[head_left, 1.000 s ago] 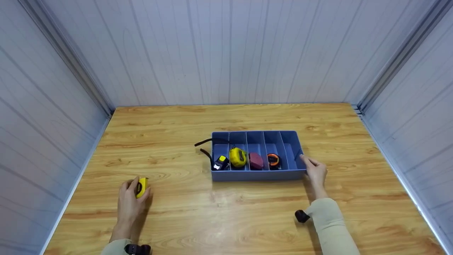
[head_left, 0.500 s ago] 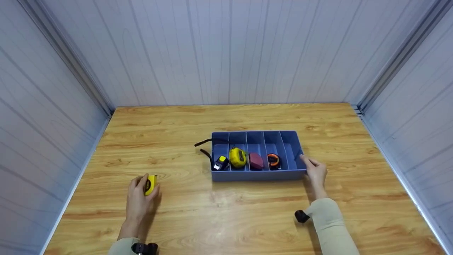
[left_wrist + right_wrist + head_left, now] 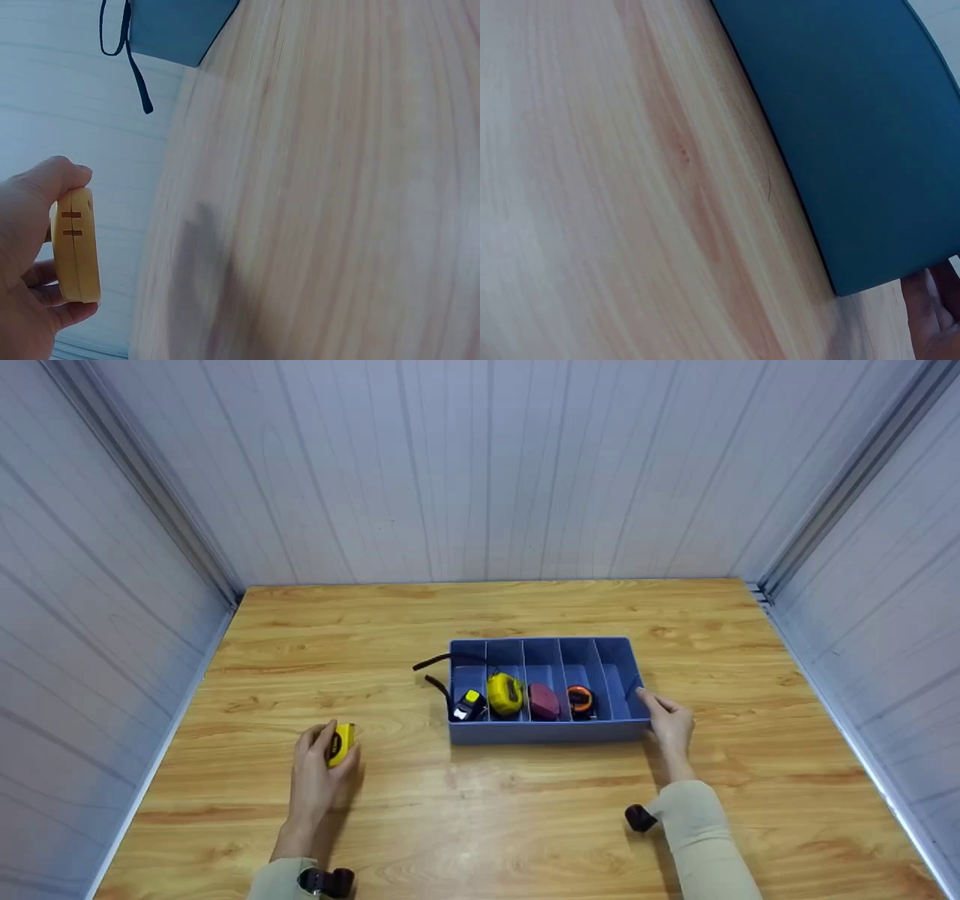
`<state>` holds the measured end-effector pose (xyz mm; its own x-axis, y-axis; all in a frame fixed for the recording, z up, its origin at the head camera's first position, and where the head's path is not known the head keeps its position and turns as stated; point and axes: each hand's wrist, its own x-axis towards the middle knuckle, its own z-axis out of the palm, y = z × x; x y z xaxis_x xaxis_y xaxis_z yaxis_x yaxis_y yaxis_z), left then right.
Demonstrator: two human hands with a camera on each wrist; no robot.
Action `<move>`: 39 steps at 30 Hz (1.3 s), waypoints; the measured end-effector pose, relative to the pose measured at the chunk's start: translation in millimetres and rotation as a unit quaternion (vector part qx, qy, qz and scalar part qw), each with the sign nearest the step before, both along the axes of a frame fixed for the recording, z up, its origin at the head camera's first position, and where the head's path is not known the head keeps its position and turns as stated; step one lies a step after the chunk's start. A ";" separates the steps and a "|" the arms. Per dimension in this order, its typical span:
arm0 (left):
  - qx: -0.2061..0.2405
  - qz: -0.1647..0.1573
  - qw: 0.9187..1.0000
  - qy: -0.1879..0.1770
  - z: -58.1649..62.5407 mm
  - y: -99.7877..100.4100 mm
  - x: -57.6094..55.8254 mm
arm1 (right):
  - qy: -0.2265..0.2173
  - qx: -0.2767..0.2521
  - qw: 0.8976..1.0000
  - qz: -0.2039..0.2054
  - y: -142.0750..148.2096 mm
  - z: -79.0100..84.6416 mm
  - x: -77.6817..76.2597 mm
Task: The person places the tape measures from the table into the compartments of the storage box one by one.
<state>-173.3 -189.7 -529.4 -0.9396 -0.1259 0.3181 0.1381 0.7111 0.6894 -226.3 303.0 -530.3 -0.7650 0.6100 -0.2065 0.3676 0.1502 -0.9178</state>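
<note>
My left hand (image 3: 313,780) grips a yellow tape measure (image 3: 343,744) between thumb and fingers, to the left of the box. In the left wrist view the yellow case (image 3: 77,247) appears edge-on, raised above the table. My right hand (image 3: 671,729) pinches the right end wall of a blue divided box (image 3: 547,733). Inside the box, from the left, lie a black tape measure with a yellow button (image 3: 469,705), a yellow-green one (image 3: 505,694), a dark red item (image 3: 544,702) and an orange-and-black tape measure (image 3: 580,700). The rightmost compartment holds nothing visible.
A black strap (image 3: 430,661) hangs out over the box's left end. The box stands on a wood-grain table (image 3: 465,825), which pale panel walls (image 3: 480,472) enclose at the back and both sides.
My left hand has moved rightward and slightly away from me with the yellow tape measure, nearing the box. My right hand and the box have stayed in place.
</note>
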 end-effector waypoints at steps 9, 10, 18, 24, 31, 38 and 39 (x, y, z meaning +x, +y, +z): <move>0.008 -0.018 1.000 0.008 5.0 16.8 -2.8 | 0.008 -0.009 1.000 0.010 5.1 -7.0 -2.7; 0.008 -0.020 1.000 0.011 5.6 18.9 -3.3 | 0.006 -0.009 1.000 0.014 6.3 -8.9 -3.7; 0.020 -0.039 0.999 0.010 9.4 35.1 -8.2 | 0.015 0.022 1.000 0.014 24.2 -50.1 -22.1; 0.008 -0.045 0.998 0.045 9.7 44.4 -12.0 | 0.020 0.031 0.999 0.003 29.5 -64.0 -28.5; 0.015 -0.056 0.997 0.043 10.7 54.4 -15.6 | 0.015 0.037 0.999 -0.002 32.4 -69.7 -30.8; 0.026 -0.068 0.995 0.067 12.6 64.8 -18.8 | 0.030 0.036 0.999 0.000 32.4 -72.2 -30.3; 0.029 -0.068 0.995 0.067 13.2 66.2 -19.1 | 0.032 0.036 0.999 -0.002 32.6 -72.7 -30.4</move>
